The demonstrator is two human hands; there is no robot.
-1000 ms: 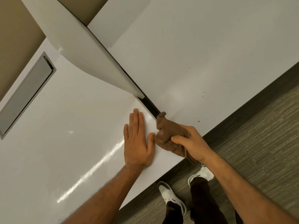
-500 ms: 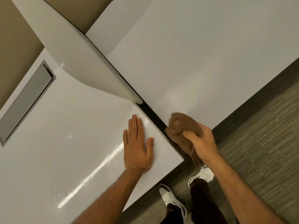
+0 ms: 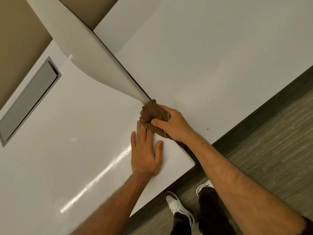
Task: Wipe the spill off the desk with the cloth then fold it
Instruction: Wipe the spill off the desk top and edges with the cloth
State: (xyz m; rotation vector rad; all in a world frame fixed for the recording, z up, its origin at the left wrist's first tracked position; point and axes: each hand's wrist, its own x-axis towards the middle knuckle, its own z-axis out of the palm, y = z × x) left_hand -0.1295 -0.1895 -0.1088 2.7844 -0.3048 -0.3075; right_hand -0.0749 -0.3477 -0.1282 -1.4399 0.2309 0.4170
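A bunched brown cloth (image 3: 149, 114) sits at the tip of the white divider panel, over the dark seam between two white desk tops. My right hand (image 3: 172, 125) is shut on the cloth and presses it down there. My left hand (image 3: 145, 153) lies flat and open on the left desk (image 3: 67, 150), its fingertips touching the cloth's lower edge. A few small dark specks (image 3: 207, 129) show on the right desk (image 3: 211, 56) near its front edge.
A white curved divider panel (image 3: 94, 56) rises between the desks. A grey rectangular cable hatch (image 3: 28, 100) is set into the left desk. Grey carpet (image 3: 271, 150) lies below the desk edge, with my white shoes (image 3: 177, 207) on it.
My right hand has brought the cloth back from the right desk's front edge up to the divider's tip. The left hand has stayed flat on the desk.
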